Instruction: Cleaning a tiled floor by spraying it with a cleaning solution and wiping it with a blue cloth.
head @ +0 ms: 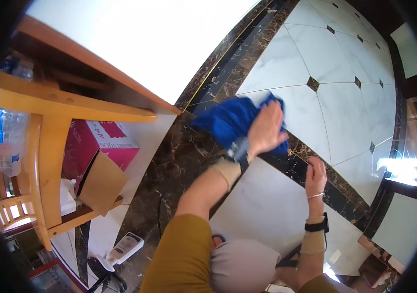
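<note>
A bunched blue cloth (227, 119) lies over the dark marble border of the floor and the edge of the pale tiles. My left hand (267, 126) holds it beneath the palm, with straight fingers close together and the thumb to the right. That wrist wears a dark grey watch-like device (238, 149). Hovering to the lower right, apart from the cloth, my right hand (316, 172) has loosely bent fingers and nothing in it. A thin bracelet and a black strap (315, 227) circle the right wrist and forearm. What lies under the cloth is hidden.
A wooden chair (49, 161) stands at left, near a pink drink carton (84, 146) with an open flap and clear plastic bottles (5, 128). Below are a white handheld device (127, 247) and a thin cable. A bright white surface with a wooden edge (120, 73) fills the top left.
</note>
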A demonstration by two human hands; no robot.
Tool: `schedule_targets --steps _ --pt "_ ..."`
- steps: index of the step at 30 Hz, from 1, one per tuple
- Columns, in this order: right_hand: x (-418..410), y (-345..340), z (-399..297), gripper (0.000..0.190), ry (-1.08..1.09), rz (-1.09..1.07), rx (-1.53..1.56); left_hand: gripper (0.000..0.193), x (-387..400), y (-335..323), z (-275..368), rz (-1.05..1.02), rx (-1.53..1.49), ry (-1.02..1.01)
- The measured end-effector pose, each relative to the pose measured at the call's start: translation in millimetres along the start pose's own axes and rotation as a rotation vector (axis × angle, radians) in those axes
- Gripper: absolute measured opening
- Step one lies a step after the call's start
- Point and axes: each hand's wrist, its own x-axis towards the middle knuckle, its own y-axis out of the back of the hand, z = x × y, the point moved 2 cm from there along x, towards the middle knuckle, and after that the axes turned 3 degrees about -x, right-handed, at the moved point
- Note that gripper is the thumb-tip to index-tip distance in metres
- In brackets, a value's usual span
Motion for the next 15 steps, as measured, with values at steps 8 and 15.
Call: schedule_targets --steps 8,15 --pt "21 -21 -59 0.019 0.163 -0.098 0.127 0.073 -157 -34 130 -0.224 -0.583 -0.233" --pt "-45 -71 -112 0.028 0.289 -0.272 0.254 0.064 -206 42 61 -0.009 -0.17 0.267"
